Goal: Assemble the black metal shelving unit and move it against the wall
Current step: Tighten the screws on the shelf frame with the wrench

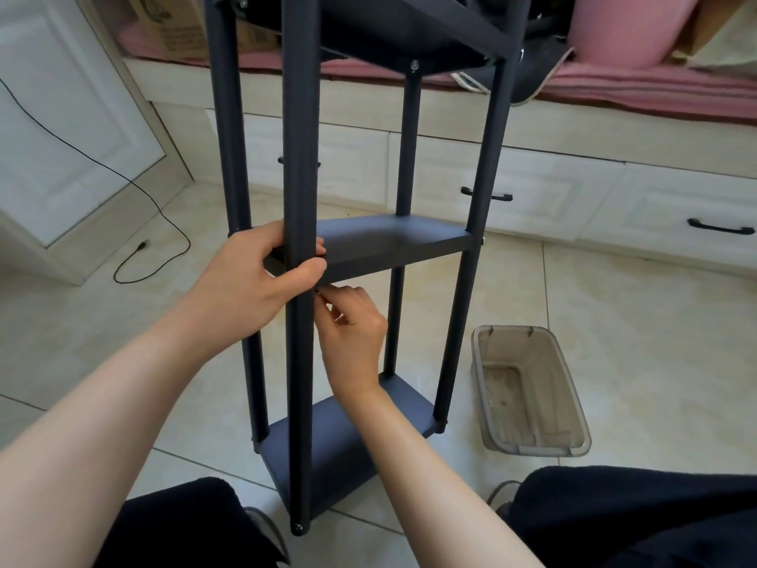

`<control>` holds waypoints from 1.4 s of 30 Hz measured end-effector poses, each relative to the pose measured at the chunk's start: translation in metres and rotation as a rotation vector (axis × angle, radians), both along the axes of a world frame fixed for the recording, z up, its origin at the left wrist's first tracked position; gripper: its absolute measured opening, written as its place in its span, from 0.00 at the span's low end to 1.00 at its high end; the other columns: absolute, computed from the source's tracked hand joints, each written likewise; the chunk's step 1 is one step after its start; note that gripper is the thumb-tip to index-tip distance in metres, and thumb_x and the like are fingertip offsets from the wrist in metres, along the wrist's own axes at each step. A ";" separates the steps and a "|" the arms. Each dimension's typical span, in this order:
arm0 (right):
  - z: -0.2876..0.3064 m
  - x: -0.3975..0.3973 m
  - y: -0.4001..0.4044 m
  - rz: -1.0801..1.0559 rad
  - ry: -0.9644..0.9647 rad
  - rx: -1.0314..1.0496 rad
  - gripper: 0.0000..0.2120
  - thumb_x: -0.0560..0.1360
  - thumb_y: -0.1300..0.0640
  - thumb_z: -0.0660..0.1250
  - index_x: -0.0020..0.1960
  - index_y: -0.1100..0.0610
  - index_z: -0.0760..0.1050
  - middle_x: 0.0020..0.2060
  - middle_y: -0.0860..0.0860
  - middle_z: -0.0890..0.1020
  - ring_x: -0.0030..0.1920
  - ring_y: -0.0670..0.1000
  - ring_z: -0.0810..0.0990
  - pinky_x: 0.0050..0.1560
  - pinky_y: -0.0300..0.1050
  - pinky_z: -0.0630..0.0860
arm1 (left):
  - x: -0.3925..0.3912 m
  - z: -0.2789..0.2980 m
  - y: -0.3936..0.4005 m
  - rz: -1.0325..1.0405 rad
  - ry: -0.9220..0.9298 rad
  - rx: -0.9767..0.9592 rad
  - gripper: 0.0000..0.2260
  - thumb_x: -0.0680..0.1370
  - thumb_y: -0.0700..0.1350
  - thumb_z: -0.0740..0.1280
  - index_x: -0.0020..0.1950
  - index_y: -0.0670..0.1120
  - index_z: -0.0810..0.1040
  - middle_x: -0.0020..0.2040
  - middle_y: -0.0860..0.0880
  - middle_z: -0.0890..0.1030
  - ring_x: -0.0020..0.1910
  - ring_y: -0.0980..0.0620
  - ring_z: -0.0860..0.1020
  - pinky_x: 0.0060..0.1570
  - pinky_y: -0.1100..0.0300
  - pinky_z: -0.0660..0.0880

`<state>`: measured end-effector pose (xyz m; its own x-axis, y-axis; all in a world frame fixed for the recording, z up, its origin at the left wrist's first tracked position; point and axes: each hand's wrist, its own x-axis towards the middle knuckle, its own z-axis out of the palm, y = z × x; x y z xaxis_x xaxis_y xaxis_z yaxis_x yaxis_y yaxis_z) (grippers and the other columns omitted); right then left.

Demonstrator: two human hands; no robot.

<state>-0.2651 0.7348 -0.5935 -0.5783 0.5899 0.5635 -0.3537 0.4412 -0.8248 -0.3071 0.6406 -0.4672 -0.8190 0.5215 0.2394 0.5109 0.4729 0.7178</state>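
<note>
**At the near post, both hands on the middle shelf joint**

On the tiled floor point(614, 321) between our knees stands the black shelving unit point(409, 248), upright, its near front post point(301, 157) running straight up the middle of our view. Our left hand point(262, 276) wraps that post at the height of the middle shelf point(393, 239), fingers curled behind and thumb across the front, a firm hold. Our right hand point(352, 325) sits just below, fingertips pinched together against the post under the shelf's corner (whatever small part they pinch is too tiny and too covered for us to make out). Both forearms reach in from the bottom edge.

We cannot see the joint itself; the left hand hides it. Above, the top shelf point(393, 30) is cut off by the frame edge. Down low, the bottom shelf point(327, 453) rests close to the floor, partly behind the right forearm.

Beside the unit on the right lies a clear plastic bin point(528, 387), near but apart. Behind runs a white drawer bench point(532, 186) with pink cushions point(635, 79). A black cable point(135, 186) trails on the left floor, well apart, with bare tile on both sides.
</note>
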 end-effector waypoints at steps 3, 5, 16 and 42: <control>0.000 -0.001 0.001 0.012 -0.019 -0.011 0.12 0.76 0.54 0.66 0.46 0.61 0.85 0.35 0.51 0.83 0.36 0.44 0.72 0.39 0.40 0.73 | 0.000 0.000 0.000 -0.002 -0.002 0.006 0.05 0.78 0.42 0.69 0.53 0.47 0.82 0.51 0.59 0.82 0.52 0.67 0.77 0.48 0.79 0.70; -0.002 0.001 0.002 0.023 -0.035 -0.018 0.12 0.77 0.54 0.66 0.47 0.61 0.85 0.36 0.51 0.83 0.36 0.44 0.72 0.39 0.40 0.73 | -0.001 0.000 0.000 -0.003 -0.004 0.008 0.05 0.78 0.42 0.69 0.53 0.48 0.82 0.51 0.59 0.82 0.52 0.68 0.77 0.48 0.79 0.69; -0.016 0.045 0.057 0.148 -0.593 0.057 0.08 0.80 0.56 0.66 0.53 0.56 0.83 0.43 0.44 0.82 0.40 0.39 0.77 0.44 0.29 0.72 | 0.005 0.000 -0.001 -0.011 -0.036 -0.013 0.08 0.78 0.45 0.70 0.56 0.54 0.79 0.50 0.60 0.81 0.47 0.72 0.75 0.42 0.81 0.67; 0.120 0.053 0.228 0.127 -1.053 0.119 0.06 0.74 0.54 0.73 0.45 0.57 0.84 0.49 0.56 0.83 0.53 0.58 0.80 0.53 0.51 0.81 | 0.015 0.019 -0.023 -0.145 -0.187 -0.269 0.24 0.77 0.48 0.73 0.72 0.54 0.71 0.61 0.63 0.77 0.61 0.64 0.75 0.55 0.77 0.66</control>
